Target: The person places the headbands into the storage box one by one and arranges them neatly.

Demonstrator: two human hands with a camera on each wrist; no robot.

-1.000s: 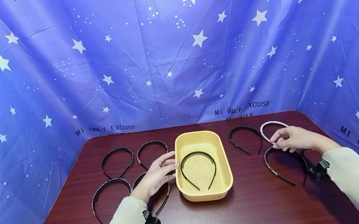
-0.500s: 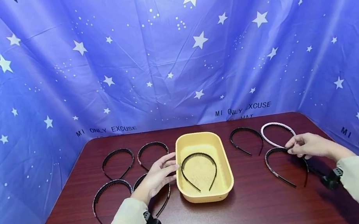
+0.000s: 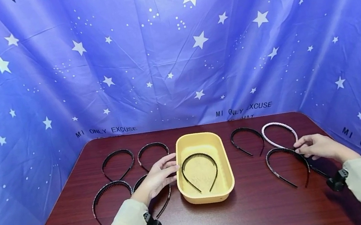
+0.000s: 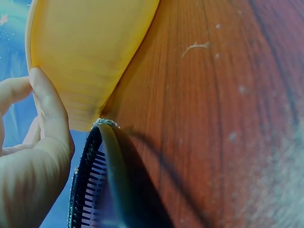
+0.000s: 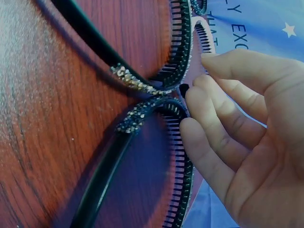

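Observation:
My left hand (image 3: 156,180) rests relaxed fingertips on the left rim of a yellow tray (image 3: 227,190). A black toothed headband (image 3: 197,154) lies in that tray. To the right, my right hand (image 3: 319,147) reaches the right end of a white headband (image 3: 277,124), its fingertips together just above a glittery black headband (image 3: 271,165). In the right wrist view the fingers of my right hand (image 5: 251,123) overlap the edge of another black headband (image 5: 183,166). I cannot tell whether they pinch anything. That headband's arch is hidden from above by the hand.
Several black headbands lie left of the tray, including a back one (image 3: 116,152) and a front one (image 3: 110,183) partly under my left arm. Another black headband (image 3: 245,128) lies right of the tray. A blue star curtain (image 3: 170,50) surrounds the dark red table (image 3: 248,220).
My right hand has moved right and slightly nearer, from the white headband's left end to its right end. That headband's right side now shows. The left hand and tray have stayed put.

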